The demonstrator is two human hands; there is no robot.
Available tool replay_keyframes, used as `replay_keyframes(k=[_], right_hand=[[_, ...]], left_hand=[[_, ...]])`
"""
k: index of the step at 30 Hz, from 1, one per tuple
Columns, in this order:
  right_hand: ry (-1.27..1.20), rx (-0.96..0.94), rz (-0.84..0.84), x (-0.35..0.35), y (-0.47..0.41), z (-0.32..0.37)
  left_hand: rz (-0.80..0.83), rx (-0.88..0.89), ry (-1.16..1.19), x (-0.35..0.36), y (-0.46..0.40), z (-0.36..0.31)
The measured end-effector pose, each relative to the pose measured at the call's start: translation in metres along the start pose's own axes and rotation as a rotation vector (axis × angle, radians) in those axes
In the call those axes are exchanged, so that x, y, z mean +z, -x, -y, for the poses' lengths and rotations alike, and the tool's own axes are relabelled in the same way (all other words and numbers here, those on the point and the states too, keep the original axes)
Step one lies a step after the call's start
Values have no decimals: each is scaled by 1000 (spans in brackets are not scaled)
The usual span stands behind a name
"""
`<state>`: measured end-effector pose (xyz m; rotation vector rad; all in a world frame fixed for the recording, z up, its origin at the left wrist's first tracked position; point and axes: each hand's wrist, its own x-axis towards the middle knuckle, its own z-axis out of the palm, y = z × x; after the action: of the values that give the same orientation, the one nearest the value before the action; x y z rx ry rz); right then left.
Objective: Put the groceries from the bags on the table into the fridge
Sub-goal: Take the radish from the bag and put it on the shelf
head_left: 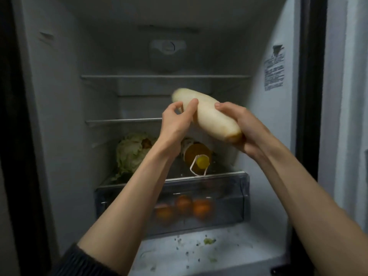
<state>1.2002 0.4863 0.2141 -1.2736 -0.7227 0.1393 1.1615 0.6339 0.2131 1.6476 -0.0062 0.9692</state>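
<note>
A long white radish [207,116] hangs tilted in front of the open fridge [65,108], level with its middle glass shelf [123,122]. My right hand [242,126] grips the radish's lower, near end from the right. My left hand [177,118] touches its left side with thumb and curled fingers, close to the far end. Below my arms, a green cabbage [130,152] and a lying bottle of yellow oil [197,156] rest on the lower shelf.
The top glass shelf [165,76] carries nothing. A clear drawer [229,200] at the bottom holds several orange fruits [184,203]. Green scraps dot the white ledge [209,250] below it. The fridge door's edge [310,96] stands at the right.
</note>
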Motion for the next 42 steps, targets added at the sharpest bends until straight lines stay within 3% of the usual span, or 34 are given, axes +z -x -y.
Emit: replay_keyframes(k=[15, 22, 28, 34, 39, 42], right_hand=[[50, -27, -64, -3, -88, 26], [118, -170, -184, 3, -107, 7], [215, -282, -2, -4, -111, -4], [643, -412, -181, -12, -123, -20], [679, -468, -254, -10, -128, -28], [620, -457, -219, -17, -130, -32]], left_hand=[[5, -30, 29, 23, -77, 12], [154, 47, -316, 19, -93, 8], [127, 97, -409, 17, -108, 15], [220, 182, -672, 18, -120, 27], [97, 267, -870, 21, -121, 27], [123, 293, -862, 22, -124, 25]])
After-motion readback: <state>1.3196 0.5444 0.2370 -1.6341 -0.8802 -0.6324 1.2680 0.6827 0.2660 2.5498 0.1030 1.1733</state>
